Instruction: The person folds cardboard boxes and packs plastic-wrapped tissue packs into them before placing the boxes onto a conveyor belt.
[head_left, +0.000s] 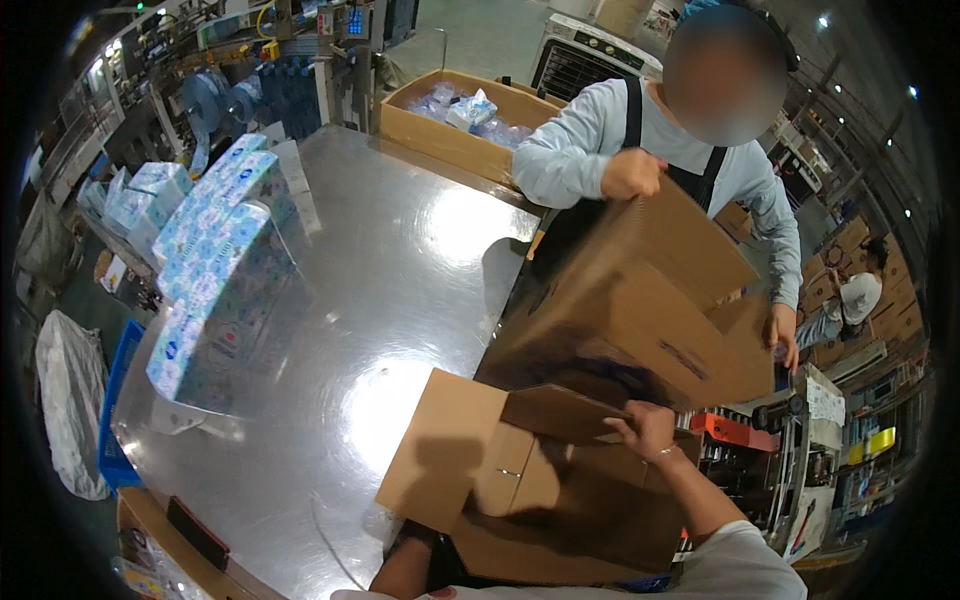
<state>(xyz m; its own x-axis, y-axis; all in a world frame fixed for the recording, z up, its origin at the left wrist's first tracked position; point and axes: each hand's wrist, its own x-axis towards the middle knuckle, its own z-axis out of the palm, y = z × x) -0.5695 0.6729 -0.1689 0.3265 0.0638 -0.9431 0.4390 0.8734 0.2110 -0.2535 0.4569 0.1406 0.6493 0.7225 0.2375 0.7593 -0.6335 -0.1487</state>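
Observation:
An open cardboard box (560, 555) stands right in front of me, its inside showing no contents. My right hand (648, 430) grips the far flap (560, 410) of this box, fingers curled at its edge. My left arm comes in at the lower edge, beside the left flap (450, 440); the hand itself is hidden behind the cardboard. Just beyond, a co-worker holds a second open cardboard box (640, 320), tilted, with one hand (632, 174) on its upper edge and the other (783, 335) at its right side.
A metal table (350, 260) spreads to my left. Blue-and-white tissue packs (225, 265) stand in rows on its far left part. Behind the table, a cardboard tray (440, 130) holds clear plastic wrapping. A blue crate (118, 400) and machinery are at the left; another person sits far right.

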